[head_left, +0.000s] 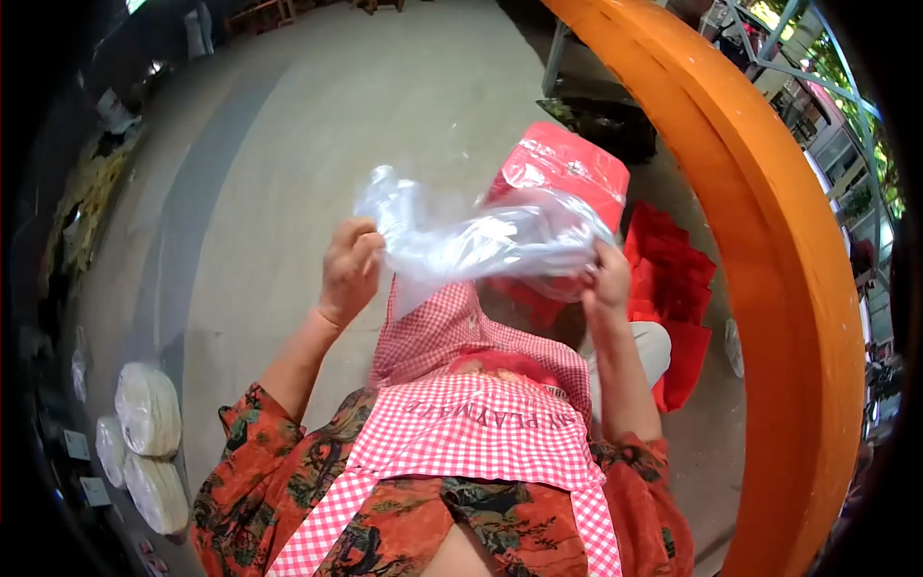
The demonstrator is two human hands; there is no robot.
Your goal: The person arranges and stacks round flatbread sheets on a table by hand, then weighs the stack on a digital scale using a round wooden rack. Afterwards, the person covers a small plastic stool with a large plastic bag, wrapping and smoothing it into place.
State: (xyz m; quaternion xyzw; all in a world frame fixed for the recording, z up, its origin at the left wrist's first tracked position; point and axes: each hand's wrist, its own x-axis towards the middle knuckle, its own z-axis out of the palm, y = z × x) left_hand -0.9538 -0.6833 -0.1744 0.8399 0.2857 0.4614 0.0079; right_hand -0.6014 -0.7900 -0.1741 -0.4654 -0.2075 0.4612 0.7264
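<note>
A clear plastic bag is stretched between my two hands above my lap. My left hand is closed on its left end, and my right hand pinches its right end. Behind the bag lies a red package in shiny plastic, partly hidden by it. Red folded material rests to the right of my right hand. A red-and-white checked apron covers my front.
An orange curved beam runs down the right side. White round bundles stand on the grey floor at the lower left. A dark object lies beyond the red package.
</note>
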